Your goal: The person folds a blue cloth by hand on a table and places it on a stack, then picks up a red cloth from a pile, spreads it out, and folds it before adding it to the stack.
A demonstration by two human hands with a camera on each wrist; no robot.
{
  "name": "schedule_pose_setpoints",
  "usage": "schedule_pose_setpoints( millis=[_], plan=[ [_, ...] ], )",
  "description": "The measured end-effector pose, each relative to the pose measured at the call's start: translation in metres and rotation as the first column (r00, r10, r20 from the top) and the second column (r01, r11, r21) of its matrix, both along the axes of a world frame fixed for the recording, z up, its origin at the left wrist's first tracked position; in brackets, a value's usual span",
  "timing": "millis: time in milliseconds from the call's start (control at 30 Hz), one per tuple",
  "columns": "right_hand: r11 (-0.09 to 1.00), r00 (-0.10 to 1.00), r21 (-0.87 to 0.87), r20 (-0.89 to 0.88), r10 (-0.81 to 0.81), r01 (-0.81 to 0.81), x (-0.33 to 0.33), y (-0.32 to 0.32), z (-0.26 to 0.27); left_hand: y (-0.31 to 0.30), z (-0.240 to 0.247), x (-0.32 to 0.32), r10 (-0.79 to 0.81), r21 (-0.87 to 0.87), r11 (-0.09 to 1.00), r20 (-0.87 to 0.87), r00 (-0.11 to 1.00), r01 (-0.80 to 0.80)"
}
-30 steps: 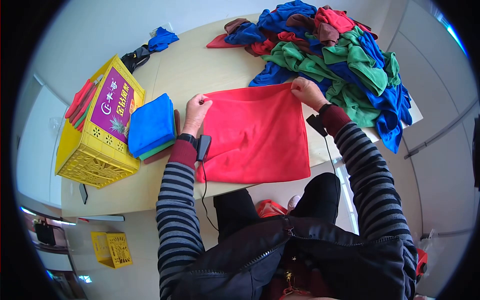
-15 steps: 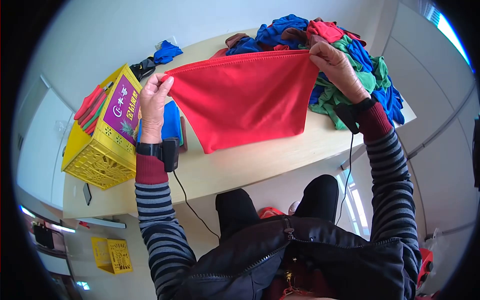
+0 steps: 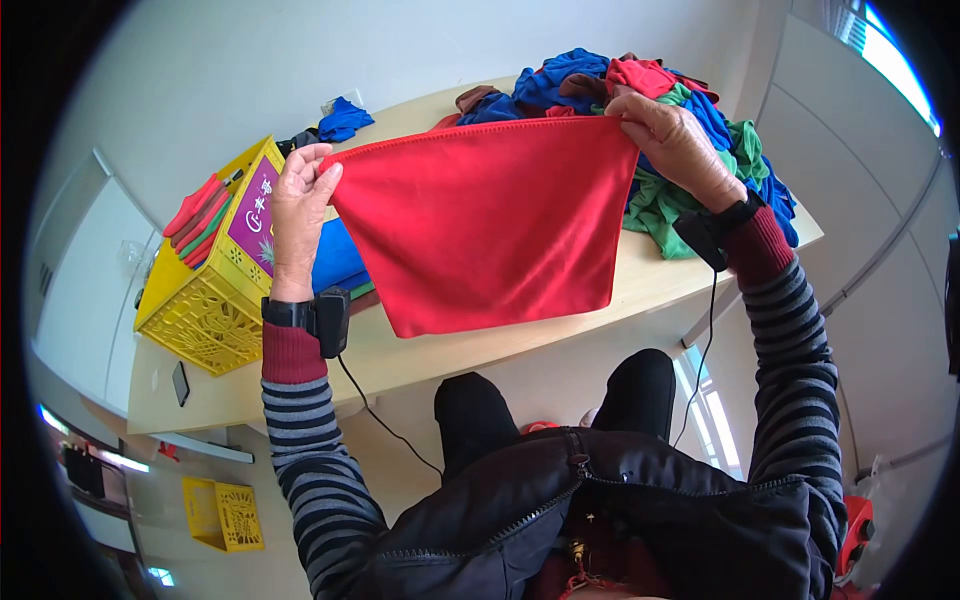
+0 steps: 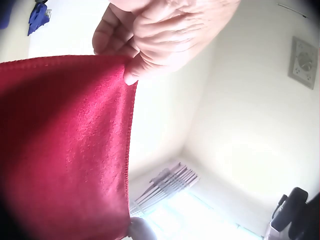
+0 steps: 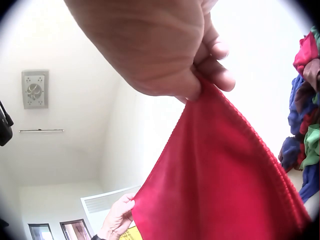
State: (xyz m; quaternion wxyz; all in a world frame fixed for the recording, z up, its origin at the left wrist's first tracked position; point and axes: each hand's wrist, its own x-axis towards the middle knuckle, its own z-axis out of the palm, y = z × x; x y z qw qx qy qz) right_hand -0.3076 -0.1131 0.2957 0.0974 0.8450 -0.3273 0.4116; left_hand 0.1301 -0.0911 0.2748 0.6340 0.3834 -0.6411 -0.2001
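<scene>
A red cloth [image 3: 490, 225] hangs in the air above the table, stretched flat between both hands. My left hand [image 3: 305, 190] pinches its upper left corner and my right hand [image 3: 665, 125] pinches its upper right corner. The left wrist view shows the fingers of my left hand [image 4: 150, 50] closed on the red cloth [image 4: 65, 145] at its corner. In the right wrist view my right hand [image 5: 190, 75] pinches the red cloth [image 5: 220, 180], and the other hand appears small near the bottom. The cloth's lower edge hangs near the table's front edge.
A heap of red, blue, green and brown cloths [image 3: 690, 110] lies at the far right of the pale table [image 3: 480, 340]. A stack of folded cloths [image 3: 340, 262], blue on top, lies beside a yellow crate [image 3: 205, 290] at the left. A blue cloth [image 3: 345, 118] lies at the back.
The red cloth lay flat on the table a second ago. Both hands have lifted it by its far corners and now hold it spread in the air, slightly higher than half a second ago.
</scene>
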Motion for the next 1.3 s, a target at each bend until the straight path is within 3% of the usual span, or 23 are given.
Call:
schedule_pose_setpoints(
  millis=[67,167,200,300,433,600,733,833,1000,1067,1133,1300],
  plan=[
    [0.999,0.997,-0.027,-0.068,-0.036,0.034,-0.001,0.002,0.002,0.004,0.002,0.002,0.018,0.002,1.000,0.002,1.000,-0.018],
    [1.000,0.999,0.017,-0.039,0.015,-0.015,-0.001,0.003,0.007,0.006,0.002,0.027,-0.079,0.212,0.977,0.228,0.971,0.030],
    [1.000,0.999,0.020,-0.041,0.015,-0.014,-0.001,0.004,0.008,0.006,0.001,0.030,-0.080,0.215,0.976,0.226,0.971,0.031],
    [0.997,0.997,-0.006,-0.013,0.082,-0.082,0.002,0.009,0.013,0.018,0.013,0.029,-0.221,0.213,0.958,0.138,0.965,0.189],
    [0.993,0.998,0.103,0.001,0.055,-0.055,-0.005,0.006,0.010,0.020,0.008,0.034,-0.248,0.237,0.941,-0.005,0.969,0.242],
    [0.997,0.998,0.048,-0.015,0.063,-0.062,-0.007,0.008,0.012,0.027,0.014,0.036,-0.291,0.252,0.922,-0.051,0.955,0.294],
    [0.970,0.992,0.211,0.077,0.104,-0.118,-0.007,0.012,0.011,0.022,0.013,0.037,-0.313,0.252,0.905,-0.151,0.938,0.343],
    [0.960,0.986,0.238,0.110,0.126,-0.149,-0.008,0.002,0.008,0.013,0.011,0.044,-0.185,0.263,0.955,0.163,0.969,0.138],
    [0.945,0.993,0.315,0.100,0.055,-0.084,0.005,-0.009,-0.003,-0.014,-0.006,0.048,-0.178,0.370,0.923,0.154,0.972,0.110],
    [0.991,0.994,0.090,-0.053,0.100,-0.095,0.009,-0.043,-0.023,-0.038,-0.023,0.049,-0.151,0.416,0.908,0.208,0.966,0.052],
    [0.997,0.997,0.060,-0.061,0.047,-0.044,0.014,-0.065,-0.028,-0.056,-0.027,0.051,-0.138,0.438,0.899,0.236,0.962,0.022],
    [0.991,0.995,-0.101,-0.034,-0.091,0.087,0.030,-0.090,-0.012,-0.076,-0.019,0.051,0.073,0.223,0.967,0.220,0.973,-0.123]
  ],
)
